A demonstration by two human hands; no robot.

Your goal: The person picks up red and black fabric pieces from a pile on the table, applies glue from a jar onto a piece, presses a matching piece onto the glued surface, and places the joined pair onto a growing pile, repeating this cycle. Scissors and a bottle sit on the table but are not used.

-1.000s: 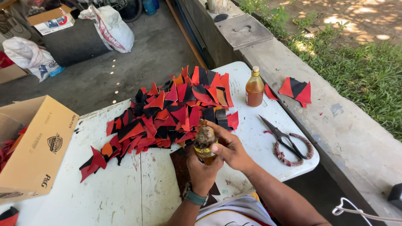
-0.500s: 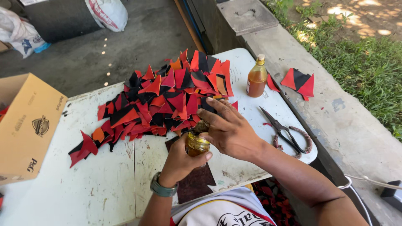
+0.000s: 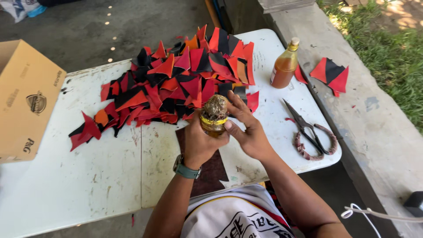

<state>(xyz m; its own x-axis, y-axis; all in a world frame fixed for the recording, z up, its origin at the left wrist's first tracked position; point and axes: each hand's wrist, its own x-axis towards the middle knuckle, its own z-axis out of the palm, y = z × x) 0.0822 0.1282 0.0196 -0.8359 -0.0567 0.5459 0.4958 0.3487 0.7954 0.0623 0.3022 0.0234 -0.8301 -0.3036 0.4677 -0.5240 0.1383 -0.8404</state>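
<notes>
left hand (image 3: 200, 143): wrapped around the lower body of a small amber jar (image 3: 214, 118), fingers clenched on it, a teal watch (image 3: 186, 169) on the wrist.
right hand (image 3: 246, 130): pressed against the jar's right side, thumb on the yellow band below the cap, fingers curled up behind it; it grasps the jar too.
jar: held upright between both hands, above the near part of the white table (image 3: 79, 176), just in front of the pile; its cap is crusted and brownish, and what is inside cannot be told.
pile of pieces (image 3: 176, 83): red, black and orange triangular cut pieces heaped across the middle and far side of the table, a few strays trailing to the left.
dark strip (image 3: 211, 169): a brown piece lying flat on the table under the wrists.
bottle (image 3: 284, 66): amber liquid, pale cap, standing upright at the right of the pile.
scissors (image 3: 308, 130): closed, lying on the right part of the table, handles wrapped in reddish cord.
cardboard box (image 3: 26, 99): at the left edge of the table.
ledge (image 3: 365, 110): concrete, to the right of the table, with a few red and black pieces (image 3: 330, 75) resting on it.
</notes>
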